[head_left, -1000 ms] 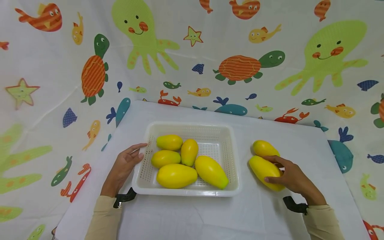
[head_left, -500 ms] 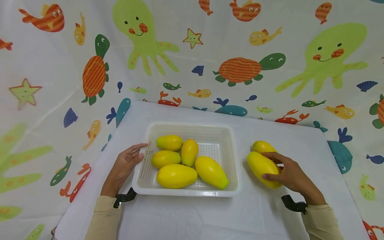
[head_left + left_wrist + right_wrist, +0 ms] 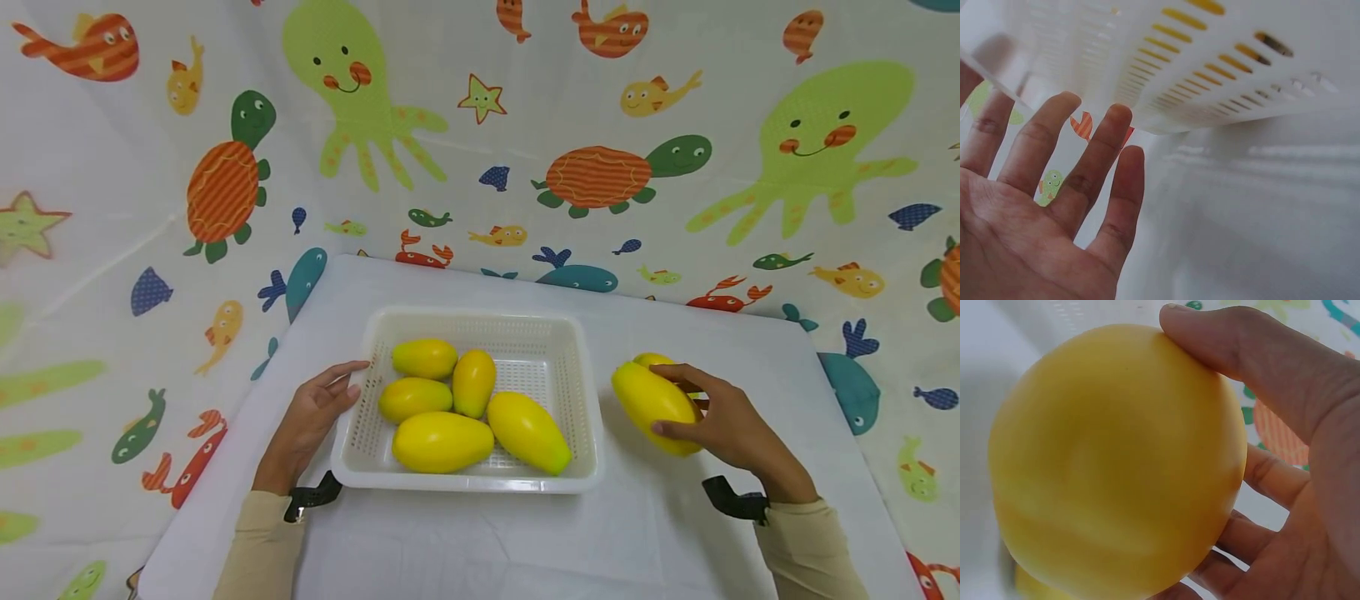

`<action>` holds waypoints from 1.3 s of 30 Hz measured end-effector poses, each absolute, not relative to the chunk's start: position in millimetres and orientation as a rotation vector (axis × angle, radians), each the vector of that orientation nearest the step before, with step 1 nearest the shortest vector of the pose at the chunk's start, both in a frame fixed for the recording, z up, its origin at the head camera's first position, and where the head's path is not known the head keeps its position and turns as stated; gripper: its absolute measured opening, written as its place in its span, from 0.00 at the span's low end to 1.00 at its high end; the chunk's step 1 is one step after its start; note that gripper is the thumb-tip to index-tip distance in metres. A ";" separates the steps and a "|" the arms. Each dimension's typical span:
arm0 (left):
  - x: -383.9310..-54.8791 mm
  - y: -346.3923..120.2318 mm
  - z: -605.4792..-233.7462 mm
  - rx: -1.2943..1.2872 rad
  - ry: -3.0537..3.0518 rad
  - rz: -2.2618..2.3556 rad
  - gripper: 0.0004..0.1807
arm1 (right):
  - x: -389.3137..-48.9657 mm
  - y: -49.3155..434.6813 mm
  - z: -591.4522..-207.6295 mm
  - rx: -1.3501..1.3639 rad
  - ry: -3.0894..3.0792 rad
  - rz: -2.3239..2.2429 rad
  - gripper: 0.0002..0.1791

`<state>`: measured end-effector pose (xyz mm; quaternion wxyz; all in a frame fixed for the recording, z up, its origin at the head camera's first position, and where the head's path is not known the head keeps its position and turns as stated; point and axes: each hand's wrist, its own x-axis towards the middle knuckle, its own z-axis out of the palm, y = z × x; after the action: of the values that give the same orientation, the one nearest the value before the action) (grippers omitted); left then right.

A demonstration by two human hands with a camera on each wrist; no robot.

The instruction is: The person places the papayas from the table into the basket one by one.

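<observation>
My right hand (image 3: 731, 421) grips a large yellow papaya (image 3: 651, 407) from its right side, thumb and fingers spread round it. In the right wrist view the held papaya (image 3: 1116, 456) fills most of the picture. A second papaya (image 3: 654, 359) lies behind it, largely hidden. To the left stands a white plastic basket (image 3: 465, 481) with slotted walls and several yellow papayas (image 3: 442, 442) inside. My left hand (image 3: 311, 421) is at the basket's left side, fingertips right at the rim. The left wrist view shows its fingers (image 3: 1100, 140) fairly straight beside the slotted wall.
A white cloth covers the table (image 3: 517, 542), which carries the basket and the papayas. Behind and to the left hangs a curtain (image 3: 420, 83) printed with sea animals. Inside the basket, bare mesh floor (image 3: 525, 375) shows at the back right.
My right hand has lifted the papaya and shifted it slightly left and away from me, so it now covers more of the one behind. My left hand and the basket have stayed put.
</observation>
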<state>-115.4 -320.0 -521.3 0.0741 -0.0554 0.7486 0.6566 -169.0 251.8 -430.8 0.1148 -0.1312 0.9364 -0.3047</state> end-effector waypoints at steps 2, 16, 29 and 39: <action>-114.8 -320.4 -522.9 -0.166 2.247 1.974 0.27 | -168.8 249.6 -427.6 -0.416 2.759 -0.902 0.45; -108.8 -320.5 -531.0 -0.180 2.265 1.968 0.28 | -172.8 223.2 -404.4 -0.561 2.800 -0.960 0.44; -102.8 -320.7 -532.9 -0.149 2.253 1.993 0.27 | -182.6 193.3 -390.6 -0.717 2.765 -0.973 0.44; -98.9 -321.2 -534.8 -0.112 2.256 2.000 0.27 | -190.3 167.9 -389.8 -0.836 2.724 -1.007 0.44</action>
<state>-98.9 -321.2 -534.8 0.0623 -0.0371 0.7464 0.6616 -190.3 167.9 -389.8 0.0600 -0.2761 0.8998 -0.3325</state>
